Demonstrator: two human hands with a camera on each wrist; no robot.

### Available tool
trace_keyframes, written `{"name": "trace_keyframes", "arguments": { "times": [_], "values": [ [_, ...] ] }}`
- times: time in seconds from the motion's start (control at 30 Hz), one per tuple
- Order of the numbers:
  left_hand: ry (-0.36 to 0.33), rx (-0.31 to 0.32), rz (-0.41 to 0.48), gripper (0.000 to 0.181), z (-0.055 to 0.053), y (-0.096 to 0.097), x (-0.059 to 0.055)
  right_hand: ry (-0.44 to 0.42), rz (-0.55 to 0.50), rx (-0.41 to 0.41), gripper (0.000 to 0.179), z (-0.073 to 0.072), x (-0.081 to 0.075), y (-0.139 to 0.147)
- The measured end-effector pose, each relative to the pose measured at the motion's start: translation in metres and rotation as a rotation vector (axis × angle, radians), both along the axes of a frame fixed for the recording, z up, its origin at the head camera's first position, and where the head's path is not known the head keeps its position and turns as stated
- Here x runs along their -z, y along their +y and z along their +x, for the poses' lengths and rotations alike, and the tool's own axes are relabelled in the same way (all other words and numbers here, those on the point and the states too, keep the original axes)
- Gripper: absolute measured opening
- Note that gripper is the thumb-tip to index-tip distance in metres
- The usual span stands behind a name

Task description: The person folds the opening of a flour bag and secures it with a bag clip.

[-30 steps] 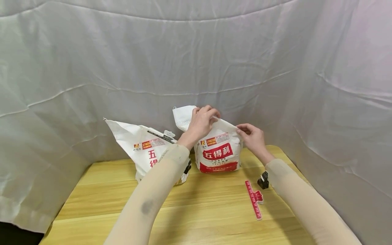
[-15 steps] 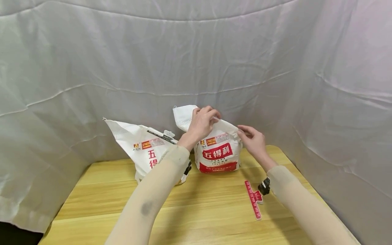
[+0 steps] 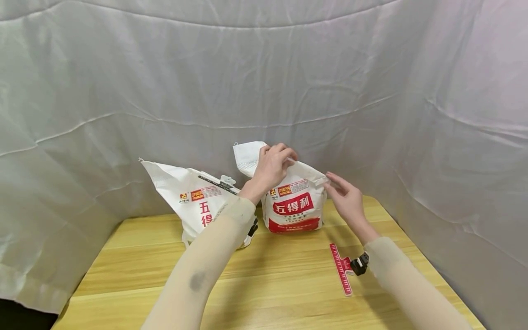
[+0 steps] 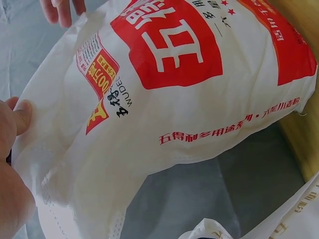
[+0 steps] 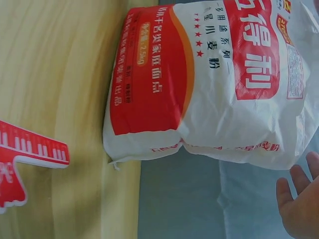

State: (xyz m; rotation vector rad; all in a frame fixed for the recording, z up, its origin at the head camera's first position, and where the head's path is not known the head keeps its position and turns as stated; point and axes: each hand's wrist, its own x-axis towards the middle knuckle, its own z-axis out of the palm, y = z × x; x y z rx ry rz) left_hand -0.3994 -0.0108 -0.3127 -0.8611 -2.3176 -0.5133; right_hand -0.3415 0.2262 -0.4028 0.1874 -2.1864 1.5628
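A white and red flour bag (image 3: 293,204) stands upright near the back of the table. My left hand (image 3: 274,165) pinches its folded top edge, the thumb pressed on the near face in the left wrist view. To the left of that hand, the bag's white end flap (image 3: 247,153) sticks up. My right hand (image 3: 346,199) is at the bag's upper right corner, its fingers extended with the tips right at the edge. In the right wrist view, the right hand (image 5: 299,204) shows spread fingers that grip nothing, beside the bag's side (image 5: 239,144).
A second white flour bag (image 3: 173,181) leans at the left, with a black and white clip (image 3: 220,183) across its folded top. A red sealing clip (image 3: 339,268) lies on the wooden table (image 3: 280,284) at front right. Grey cloth (image 3: 264,82) hangs close behind.
My right hand has let go of the bag's upper right corner and shifted slightly right and towards me, its fingers straightening. My left hand stays on the top edge.
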Motion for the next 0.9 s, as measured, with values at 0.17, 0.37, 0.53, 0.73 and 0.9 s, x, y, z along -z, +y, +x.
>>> {"name": "trace_keyframes", "arguments": {
  "times": [0.17, 0.37, 0.53, 0.73, 0.9],
  "values": [
    [0.001, 0.0, 0.002, 0.011, 0.0, 0.0, 0.001, -0.017, -0.001, -0.002, 0.046, 0.008, 0.007, 0.004],
    [-0.009, 0.004, 0.004, 0.011, 0.0, 0.0, 0.0, 0.001, 0.064, 0.007, 0.045, 0.017, 0.016, 0.008],
    [-0.02, 0.003, 0.009, 0.011, 0.001, -0.001, 0.0, -0.008, 0.123, -0.007, 0.043, 0.023, 0.025, 0.011],
    [-0.026, -0.001, 0.008, 0.011, 0.002, -0.003, 0.001, -0.018, 0.177, -0.047, 0.044, 0.032, 0.037, 0.016],
    [-0.02, 0.005, 0.02, 0.011, 0.002, -0.004, 0.0, -0.029, 0.229, -0.057, 0.045, 0.038, 0.047, 0.019]
  ]
}}
